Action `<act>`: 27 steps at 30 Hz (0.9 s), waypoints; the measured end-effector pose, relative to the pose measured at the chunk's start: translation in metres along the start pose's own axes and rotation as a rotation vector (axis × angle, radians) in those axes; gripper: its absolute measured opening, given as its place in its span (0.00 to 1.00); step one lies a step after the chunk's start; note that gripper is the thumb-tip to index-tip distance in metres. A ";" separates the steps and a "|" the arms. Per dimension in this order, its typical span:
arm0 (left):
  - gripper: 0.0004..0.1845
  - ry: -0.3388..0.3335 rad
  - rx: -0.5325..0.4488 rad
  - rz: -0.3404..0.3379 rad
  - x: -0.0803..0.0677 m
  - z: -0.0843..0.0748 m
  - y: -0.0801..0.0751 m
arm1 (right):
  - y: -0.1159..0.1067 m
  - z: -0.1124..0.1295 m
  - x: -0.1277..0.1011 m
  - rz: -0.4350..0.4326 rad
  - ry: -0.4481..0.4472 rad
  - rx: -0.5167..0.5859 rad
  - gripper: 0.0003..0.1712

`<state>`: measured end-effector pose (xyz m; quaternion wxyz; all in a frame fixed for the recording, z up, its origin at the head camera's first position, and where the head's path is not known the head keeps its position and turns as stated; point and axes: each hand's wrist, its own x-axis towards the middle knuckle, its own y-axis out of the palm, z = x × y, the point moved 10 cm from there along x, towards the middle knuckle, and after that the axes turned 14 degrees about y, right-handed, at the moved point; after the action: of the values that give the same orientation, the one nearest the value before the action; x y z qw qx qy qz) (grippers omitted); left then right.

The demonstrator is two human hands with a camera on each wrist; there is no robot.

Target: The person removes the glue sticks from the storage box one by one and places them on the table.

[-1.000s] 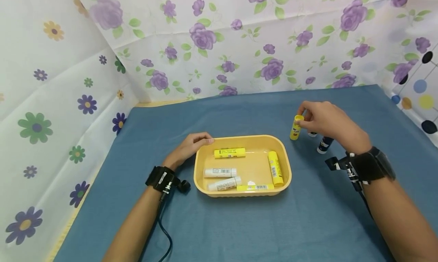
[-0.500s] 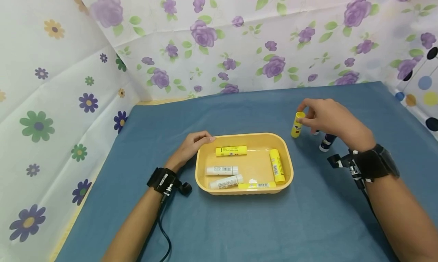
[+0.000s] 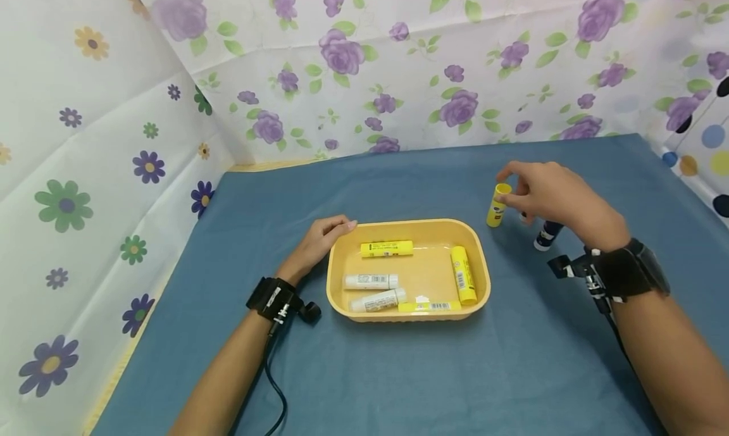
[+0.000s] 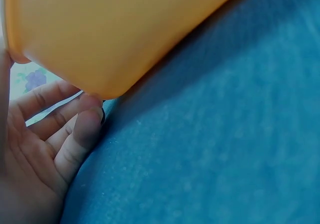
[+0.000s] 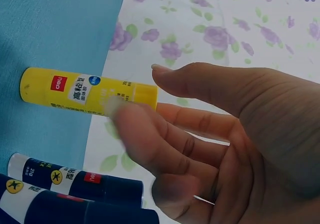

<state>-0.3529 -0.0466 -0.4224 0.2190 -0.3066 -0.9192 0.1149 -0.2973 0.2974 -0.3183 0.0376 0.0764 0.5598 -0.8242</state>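
Note:
A yellow glue stick [image 3: 498, 208] stands upright on the blue cloth, its label facing the camera in the right wrist view. My right hand [image 3: 549, 192] is around its cap end, with thumb and fingers loosely spread and the thumb tip right by the cap's edge. Two navy glue sticks [image 5: 107, 186] stand beside it, partly hidden by that hand in the head view. My left hand [image 3: 316, 246] holds the corner of a yellow tray [image 3: 336, 303], thumb on the rim and fingers against the outer wall. Inside lie three yellow glue sticks [image 3: 464, 274] and two white glue sticks [image 3: 371, 281].
A blue cloth [image 3: 398, 379] covers the table. Behind it hangs a flowered sheet [image 3: 387, 56], with another flowered sheet [image 3: 97, 189] along the left side. A black cable [image 3: 273, 385] runs from the left wrist camera.
The head view has shifted slightly. My right hand's fingers have eased a little around the upright yellow glue stick, which stays in place. The left hand and tray keep their places.

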 end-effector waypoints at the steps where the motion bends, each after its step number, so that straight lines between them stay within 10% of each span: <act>1: 0.22 0.000 -0.002 -0.001 0.000 0.000 0.000 | -0.001 0.001 0.000 -0.005 -0.003 -0.005 0.25; 19: 0.22 0.013 0.008 -0.032 0.001 -0.002 -0.001 | -0.031 0.053 -0.037 -0.247 -0.275 0.071 0.13; 27: 0.24 -0.019 0.011 -0.029 0.000 -0.001 0.000 | -0.002 0.091 -0.051 -0.080 -0.442 0.175 0.10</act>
<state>-0.3522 -0.0467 -0.4222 0.2134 -0.2907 -0.9250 0.1195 -0.2553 0.2123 -0.2753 0.1198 -0.1251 0.4672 -0.8670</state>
